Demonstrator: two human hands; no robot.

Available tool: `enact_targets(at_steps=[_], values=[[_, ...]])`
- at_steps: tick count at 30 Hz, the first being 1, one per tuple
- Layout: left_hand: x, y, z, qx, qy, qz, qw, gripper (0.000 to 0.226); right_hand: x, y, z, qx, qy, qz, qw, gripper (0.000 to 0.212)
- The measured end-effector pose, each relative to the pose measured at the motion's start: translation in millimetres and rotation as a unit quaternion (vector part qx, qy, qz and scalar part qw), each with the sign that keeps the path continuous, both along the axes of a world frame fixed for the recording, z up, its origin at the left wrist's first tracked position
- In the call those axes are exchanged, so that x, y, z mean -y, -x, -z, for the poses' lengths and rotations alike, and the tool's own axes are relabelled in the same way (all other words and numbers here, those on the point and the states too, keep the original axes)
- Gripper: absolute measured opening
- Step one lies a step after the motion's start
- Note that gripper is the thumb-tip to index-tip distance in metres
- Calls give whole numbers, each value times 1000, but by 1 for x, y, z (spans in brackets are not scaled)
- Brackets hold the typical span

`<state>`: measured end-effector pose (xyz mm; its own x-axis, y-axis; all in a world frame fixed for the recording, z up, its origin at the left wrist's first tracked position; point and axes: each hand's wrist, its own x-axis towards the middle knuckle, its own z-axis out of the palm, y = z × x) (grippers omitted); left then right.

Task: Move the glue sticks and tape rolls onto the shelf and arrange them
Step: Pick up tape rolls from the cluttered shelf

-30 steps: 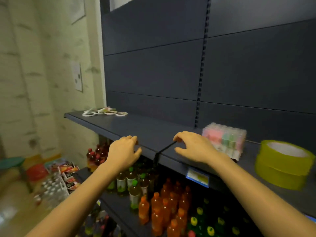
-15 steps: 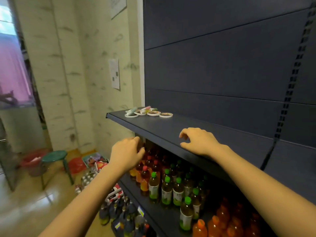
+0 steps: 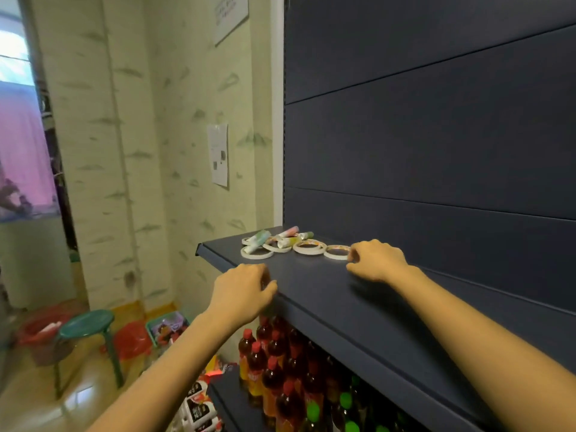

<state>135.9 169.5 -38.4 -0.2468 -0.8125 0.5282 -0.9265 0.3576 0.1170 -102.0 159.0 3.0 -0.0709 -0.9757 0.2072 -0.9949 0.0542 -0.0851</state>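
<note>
1. the shelf [image 3: 311, 294]: the view has swung left along it over the last second, so its left end now sits ahead of me. the pack and yellow rolls seen earlier further right are out of view.
2. left hand [image 3: 240, 291]: it has travelled along the front edge and is loosely curled with nothing in it, thumb against the lip.
3. right hand [image 3: 377, 260]: it has slid over the shelf top toward the back left corner. its curled fingertips are at the rim of the nearest ring, and i cannot tell whether they pinch it.
4. tape rolls [image 3: 308, 247]: they lie flat in a loose cluster near that corner.
5. glue sticks [image 3: 260, 236]: they lie on their sides across the rolls.
6. my read: both kinds are already on the shelf, so sorting the pile comes next.
</note>
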Motion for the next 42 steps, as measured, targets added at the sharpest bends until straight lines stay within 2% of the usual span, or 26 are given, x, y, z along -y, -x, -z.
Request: enact_targets(at_steps=[4, 9, 13, 19, 23, 26, 30, 32, 36, 42], values=[[44, 4, -1, -12, -21, 17, 1000, 29, 52, 10, 8, 5, -19, 90, 996, 30], [98, 15, -4, -26, -55, 36, 998, 29, 98, 27, 15, 52, -45, 151, 986, 32], [135, 20, 0, -23, -81, 56, 995, 28, 130, 27, 26, 88, -63, 193, 975, 46], [189, 16, -2, -26, -115, 112, 987, 26, 177, 21, 34, 64, -71, 256, 962, 57], [213, 19, -6, -28, -113, 157, 981, 24, 192, 26, 36, 52, -92, 299, 949, 50], [225, 25, -7, -25, -117, 195, 974, 23, 192, 31, 34, 28, -88, 316, 944, 45], [239, 40, -6, 26, -119, 208, 971, 44, 168, 41, 22, -80, -1, 357, 931, 39], [243, 50, -4, 47, -130, 214, 967, 45, 149, 47, 15, -104, 36, 378, 919, 37], [255, 74, 0, 112, -149, 184, 965, 45, 113, 50, 12, -98, 58, 415, 903, 37], [276, 93, 2, 107, -200, 138, 964, 47, 80, 42, 22, -95, 72, 440, 890, 44]])
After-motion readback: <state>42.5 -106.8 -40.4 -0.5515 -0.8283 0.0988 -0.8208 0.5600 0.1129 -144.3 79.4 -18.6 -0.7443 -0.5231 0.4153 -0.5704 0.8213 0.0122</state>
